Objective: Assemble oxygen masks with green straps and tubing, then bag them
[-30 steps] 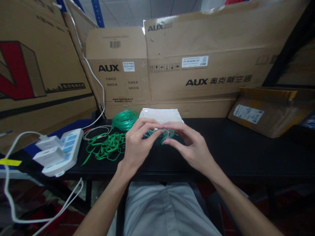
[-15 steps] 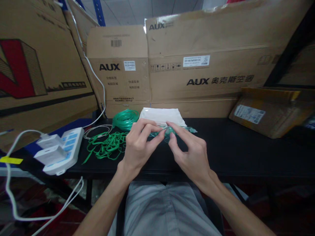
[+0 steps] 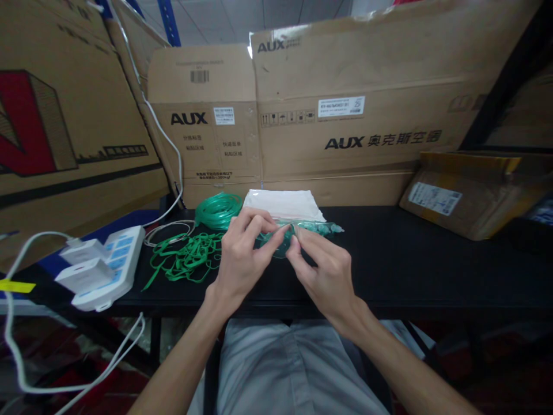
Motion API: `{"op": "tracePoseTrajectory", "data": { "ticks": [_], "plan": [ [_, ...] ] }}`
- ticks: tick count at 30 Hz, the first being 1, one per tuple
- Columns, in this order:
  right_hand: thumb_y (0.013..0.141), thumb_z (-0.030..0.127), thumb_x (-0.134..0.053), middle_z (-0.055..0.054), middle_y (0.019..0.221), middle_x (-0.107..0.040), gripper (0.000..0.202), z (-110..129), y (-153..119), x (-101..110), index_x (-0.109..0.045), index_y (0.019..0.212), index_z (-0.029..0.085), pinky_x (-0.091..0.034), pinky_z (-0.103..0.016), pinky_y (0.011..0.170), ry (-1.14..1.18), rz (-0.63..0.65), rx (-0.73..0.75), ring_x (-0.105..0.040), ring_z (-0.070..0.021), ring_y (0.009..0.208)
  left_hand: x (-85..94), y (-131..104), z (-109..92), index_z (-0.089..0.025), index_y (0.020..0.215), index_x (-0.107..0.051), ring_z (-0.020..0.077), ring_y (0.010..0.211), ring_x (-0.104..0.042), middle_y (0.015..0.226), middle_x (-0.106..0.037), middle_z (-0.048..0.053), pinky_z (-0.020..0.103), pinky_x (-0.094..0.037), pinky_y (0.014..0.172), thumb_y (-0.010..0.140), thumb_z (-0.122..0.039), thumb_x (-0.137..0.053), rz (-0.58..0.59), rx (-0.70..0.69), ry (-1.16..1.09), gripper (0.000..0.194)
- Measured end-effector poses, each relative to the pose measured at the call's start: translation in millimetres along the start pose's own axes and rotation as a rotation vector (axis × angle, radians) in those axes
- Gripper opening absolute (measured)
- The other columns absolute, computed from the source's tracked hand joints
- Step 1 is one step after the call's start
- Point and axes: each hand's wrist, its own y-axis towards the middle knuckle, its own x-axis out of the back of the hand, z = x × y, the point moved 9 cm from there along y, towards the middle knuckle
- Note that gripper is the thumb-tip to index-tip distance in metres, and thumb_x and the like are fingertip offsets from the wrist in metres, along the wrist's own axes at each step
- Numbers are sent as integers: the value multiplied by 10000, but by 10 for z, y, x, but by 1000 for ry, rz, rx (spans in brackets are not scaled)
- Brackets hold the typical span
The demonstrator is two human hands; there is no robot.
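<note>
Both hands meet over the black table, their fingertips close together on a clear green plastic mask (image 3: 281, 249). My left hand (image 3: 246, 245) pinches its edge between thumb and fingers. From the other side, my right hand (image 3: 322, 259) is closed in a pinch on the same edge; a small dark green bit shows between the fingertips, too small to name. More clear green plastic (image 3: 330, 228) lies just behind the right fingers. A tangle of flat green elastic straps (image 3: 185, 256) rests left of my left hand, with a coil of green tubing (image 3: 218, 210) behind it.
Behind the hands lies a white sheet or packet (image 3: 285, 203). On the left are a white power strip (image 3: 114, 268) with plugged-in adapters and a thin pale cable loop (image 3: 168, 230). Large cardboard panels (image 3: 345, 155) wall the back; a taped carton (image 3: 458, 196) stands right.
My right hand has shifted slightly left and its fingers have closed from a wider spread into a pinch. The green mask shows more below the fingertips. The view has moved slightly.
</note>
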Motion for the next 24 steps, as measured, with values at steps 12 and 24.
{"op": "tracePoseTrajectory", "data": {
  "ticks": [12,24],
  "plan": [
    [913,410,-650,-60,1163,-739,256,-573,-180,-441,-688,1081,221,-619,-322,827,778,370,-753,-719,-221,1041,-240,-84,422,-183,816,-593,152,822,-630,866,-639,23,251,-501,739,933,-275,-649,146,405,-273,160],
    [841,422,-721,-60,1018,-701,333,-1050,-397,-492,-647,1099,225,-532,-374,821,144,642,-611,-694,-254,929,63,-401,1346,-247,1002,-734,305,1039,-673,1052,-751,64,376,-470,902,944,-583,-498,741,635,401,414]
  ]
}}
